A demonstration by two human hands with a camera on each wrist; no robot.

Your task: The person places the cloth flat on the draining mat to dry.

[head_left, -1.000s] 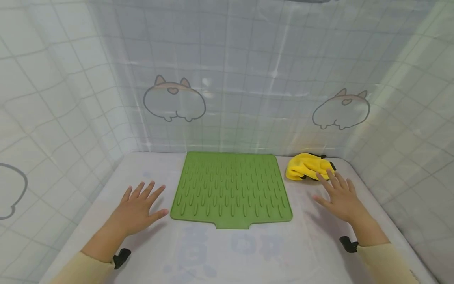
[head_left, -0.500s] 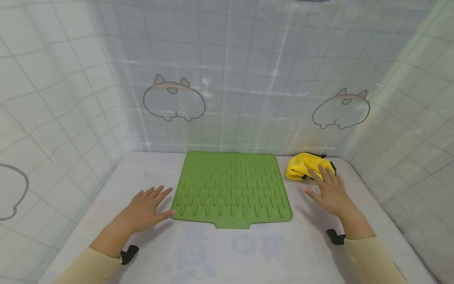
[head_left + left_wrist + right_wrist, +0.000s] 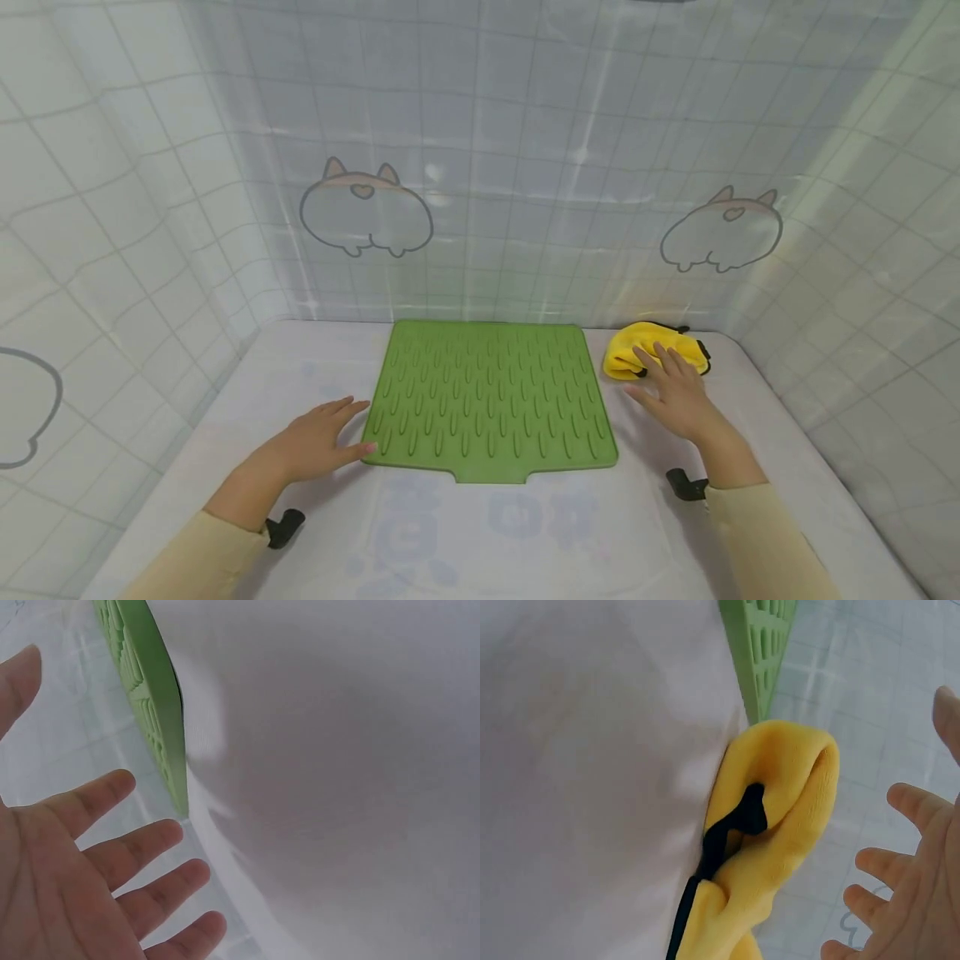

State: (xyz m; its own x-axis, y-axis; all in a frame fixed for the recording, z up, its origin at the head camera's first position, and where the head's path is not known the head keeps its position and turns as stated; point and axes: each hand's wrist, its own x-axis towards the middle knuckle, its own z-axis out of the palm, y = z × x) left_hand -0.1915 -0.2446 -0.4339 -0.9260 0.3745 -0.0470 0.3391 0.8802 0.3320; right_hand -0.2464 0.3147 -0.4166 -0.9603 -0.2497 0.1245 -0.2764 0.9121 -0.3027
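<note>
A green mat [image 3: 487, 396] with raised ridges and a tab on its near edge lies flat at the middle of the table. Behind my right hand [image 3: 675, 400] is a crumpled yellow cloth [image 3: 626, 350] with black edging. In the right wrist view the fingers of that hand are spread and apart from the cloth [image 3: 780, 847]. At the mat's left edge hovers my left hand [image 3: 307, 446], its fingers extended and holding nothing. The left wrist view shows its palm [image 3: 52, 892] with a gap to the mat [image 3: 161, 697].
White grid-patterned sheeting [image 3: 510, 208] with animal drawings rises behind and at both sides of the pale table surface [image 3: 562, 558]. A black wrist camera mount [image 3: 285, 528] sits at the left wrist, another black mount [image 3: 686, 484] at the right.
Both hands have moved inward: the left to the right, up to the mat's edge, and the right to the left and slightly forward over the cloth. Mat and cloth stay in place.
</note>
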